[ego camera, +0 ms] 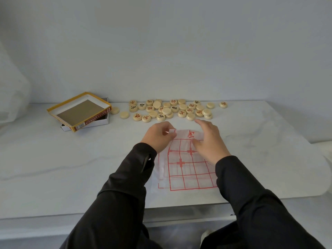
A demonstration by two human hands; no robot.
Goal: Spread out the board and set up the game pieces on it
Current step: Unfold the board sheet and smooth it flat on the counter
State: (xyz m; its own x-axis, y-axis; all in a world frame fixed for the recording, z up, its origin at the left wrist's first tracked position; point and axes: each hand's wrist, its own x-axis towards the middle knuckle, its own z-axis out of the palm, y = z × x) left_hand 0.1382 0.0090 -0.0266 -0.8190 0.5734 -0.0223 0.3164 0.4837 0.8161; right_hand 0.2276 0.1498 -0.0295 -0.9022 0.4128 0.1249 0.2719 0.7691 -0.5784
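1. Under both hands, the folded board [186, 169] lies on the bench [71, 159]. It looks like a thin, limp plastic sheet, probably light and slippery.
2. The left hand [158, 139] pinches a folded flap; the right hand [210, 144] rests flat on the board, fingers spread.
3. Free edges look the best hold. The pieces [170, 109] lie just beyond the fingertips.

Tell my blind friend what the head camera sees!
A left hand pinches a fold of a clear plastic board with red grid on a white table; the right hand rests on it. Beyond lie round wooden pieces and an open yellow-edged box.
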